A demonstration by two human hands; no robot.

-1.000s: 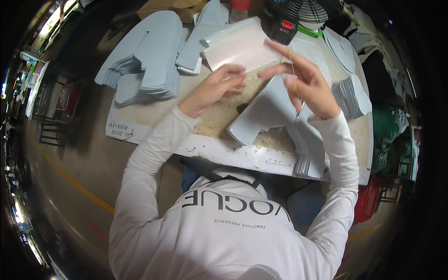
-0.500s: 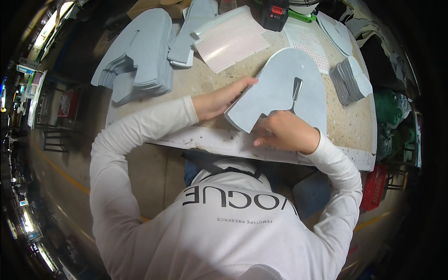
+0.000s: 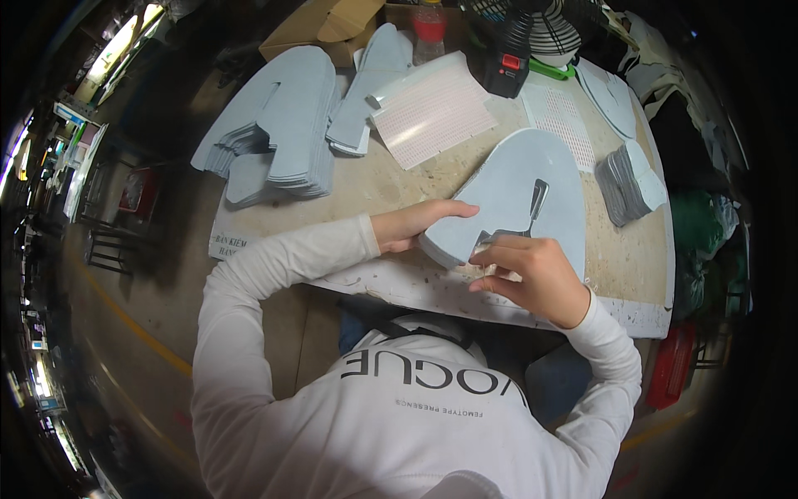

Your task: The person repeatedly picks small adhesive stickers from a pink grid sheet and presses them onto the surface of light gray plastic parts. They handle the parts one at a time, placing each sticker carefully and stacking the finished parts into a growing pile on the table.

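A stack of grey-blue rounded sheet pieces (image 3: 499,191) lies near the table's front edge, with a narrow slot and a notch cut through it. My left hand (image 3: 420,223) grips the stack's left edge, the thumb lying on top and the fingers against the side. At the notch by the front edge is my right hand (image 3: 536,274), its fingers bent and the thumb held apart from them. I make out nothing firm between its fingertips. The hand hides part of the notch and the stack's front right.
Taller stacks of like pieces (image 3: 303,108) stand at the left of the table (image 3: 374,187). Printed sheets (image 3: 436,112), a black tool battery or handle (image 3: 507,66), a bottle (image 3: 430,29), a fan (image 3: 553,33) and a cardboard box (image 3: 324,29) lie beyond. A bundle of smaller pieces (image 3: 623,183) is at right.
The whole view has shifted, so the table sits lower in it. My left thumb now rests on top of the stack. My right thumb and fingers are more spread at the notch.
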